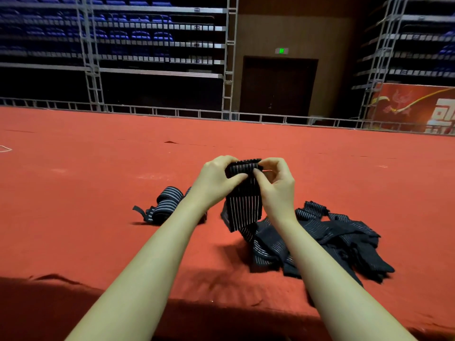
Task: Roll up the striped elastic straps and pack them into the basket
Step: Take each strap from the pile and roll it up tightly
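A black strap with thin white stripes (243, 205) is held up above the red carpet, its top end wound into a small roll. My left hand (216, 178) grips the roll's left side, thumb on its front. My right hand (275, 178) pinches the roll's right end. The strap's loose length hangs down to a heap of unrolled striped straps (330, 242) on the carpet at the right. A rolled striped strap (165, 205) lies on the carpet to the left, partly behind my left forearm. No basket is in view.
The red carpet (98, 180) stretches wide ahead and to both sides, with a dark shadow along its near edge. A low metal rail (172, 112) runs along the far side, with scaffold stands, blue seats and a dark door behind it.
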`<state>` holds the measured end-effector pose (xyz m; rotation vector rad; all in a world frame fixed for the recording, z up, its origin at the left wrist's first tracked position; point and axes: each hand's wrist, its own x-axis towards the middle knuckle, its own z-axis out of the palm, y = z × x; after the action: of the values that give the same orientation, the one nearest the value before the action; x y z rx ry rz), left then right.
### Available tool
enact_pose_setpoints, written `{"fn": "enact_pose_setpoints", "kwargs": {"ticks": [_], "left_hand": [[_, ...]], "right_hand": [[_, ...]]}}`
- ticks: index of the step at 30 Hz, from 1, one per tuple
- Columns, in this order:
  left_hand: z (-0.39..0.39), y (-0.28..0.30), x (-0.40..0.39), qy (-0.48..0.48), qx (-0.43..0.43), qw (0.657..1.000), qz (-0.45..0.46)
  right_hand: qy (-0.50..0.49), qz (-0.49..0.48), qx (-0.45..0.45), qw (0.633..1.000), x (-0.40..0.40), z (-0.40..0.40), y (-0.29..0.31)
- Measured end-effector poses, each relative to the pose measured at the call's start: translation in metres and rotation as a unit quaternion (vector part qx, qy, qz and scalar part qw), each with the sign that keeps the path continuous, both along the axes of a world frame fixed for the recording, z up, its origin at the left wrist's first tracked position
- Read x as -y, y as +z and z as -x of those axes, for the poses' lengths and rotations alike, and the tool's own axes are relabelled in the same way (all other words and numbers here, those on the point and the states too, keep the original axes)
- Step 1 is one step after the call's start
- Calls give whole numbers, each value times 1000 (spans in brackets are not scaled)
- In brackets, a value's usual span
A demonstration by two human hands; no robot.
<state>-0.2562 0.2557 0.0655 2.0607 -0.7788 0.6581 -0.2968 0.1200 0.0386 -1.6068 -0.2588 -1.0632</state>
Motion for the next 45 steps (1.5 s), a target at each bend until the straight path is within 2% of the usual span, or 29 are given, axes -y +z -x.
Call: {"fn": "enact_pose_setpoints", "kwargs": {"ticks": [4, 9, 13, 16, 18, 23, 25, 29, 35, 38, 42, 45], "left_hand": [[6, -1, -4, 19, 4, 999, 33], [7, -11, -8, 48, -27, 996, 63], [1, -31, -16, 94, -31, 995, 26], [-7, -46, -22, 134, -19, 991, 21], [-14, -54, -25, 165, -4, 986, -7], [-32, -84, -32, 234, 83, 957, -148], [-35, -100, -32, 239, 83, 948, -192], [-33, -128, -28, 191, -2, 949, -252], [-32, -154, -23, 107, -137, 957, -233], [-30, -153, -22, 106, -117, 953, -257], [-28, -149, -15, 123, -91, 970, -189], [-29, -146, -9, 159, -105, 973, -129]], "right_hand": [[21, 6, -31, 999, 0, 4, -6], [12, 83, -183, 980, 7, -5, -47], [-18, 226, -348, 910, 7, -21, -91], [-40, 279, -419, 863, 4, -29, -114], [-43, 309, -436, 844, 1, -32, -124], [-15, 374, -419, 827, -7, -36, -137], [-28, 370, -409, 833, -7, -39, -141], [-48, 305, -377, 873, -8, -41, -147], [-47, 214, -340, 914, -3, -36, -148], [-28, 175, -322, 930, 1, -34, -147], [-22, 168, -288, 942, 1, -32, -145], [-51, 179, -271, 945, 2, -33, -138]]}}
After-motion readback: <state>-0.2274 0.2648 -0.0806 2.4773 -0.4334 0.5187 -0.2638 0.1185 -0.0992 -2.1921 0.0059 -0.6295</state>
